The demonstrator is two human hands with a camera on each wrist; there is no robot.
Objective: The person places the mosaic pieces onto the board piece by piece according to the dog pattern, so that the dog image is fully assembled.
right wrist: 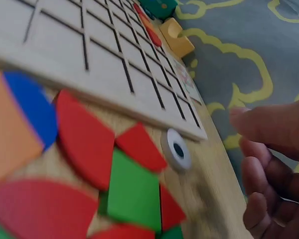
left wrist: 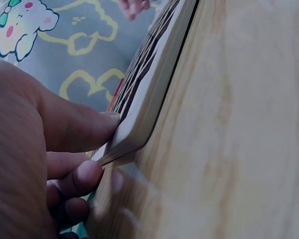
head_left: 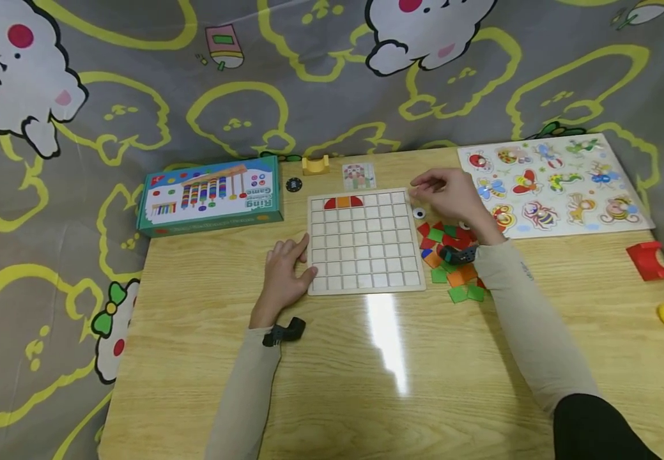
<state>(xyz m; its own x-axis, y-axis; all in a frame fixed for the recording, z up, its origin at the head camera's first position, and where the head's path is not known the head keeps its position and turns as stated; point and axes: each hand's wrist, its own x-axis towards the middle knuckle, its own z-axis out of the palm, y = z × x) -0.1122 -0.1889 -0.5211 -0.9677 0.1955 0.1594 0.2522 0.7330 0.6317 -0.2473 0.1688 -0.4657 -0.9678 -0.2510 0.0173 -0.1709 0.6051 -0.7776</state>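
Note:
The wooden grid board (head_left: pixel 366 239) lies on the table with two red rounded pieces and an orange square (head_left: pixel 344 202) between them in its top row. My left hand (head_left: pixel 285 275) holds the board's left edge near the lower corner. In the left wrist view the thumb (left wrist: pixel 84 127) lies against the edge and the other fingers bend beside the corner. Over the board's upper right corner hovers my right hand (head_left: pixel 449 195), fingers loosely bent. The right wrist view shows nothing between its thumb (right wrist: pixel 269 124) and fingers. Below it lies a white eye piece (right wrist: pixel 177 149).
Red, green, orange and blue pieces (head_left: pixel 458 278) are heaped right of the board. A pattern card (head_left: pixel 358 176), yellow block (head_left: pixel 316 165) and black disc (head_left: pixel 294 184) sit behind it. A ring game box (head_left: pixel 211 198) stands left, an insect puzzle (head_left: pixel 556 185) right, near a red block (head_left: pixel 650 260).

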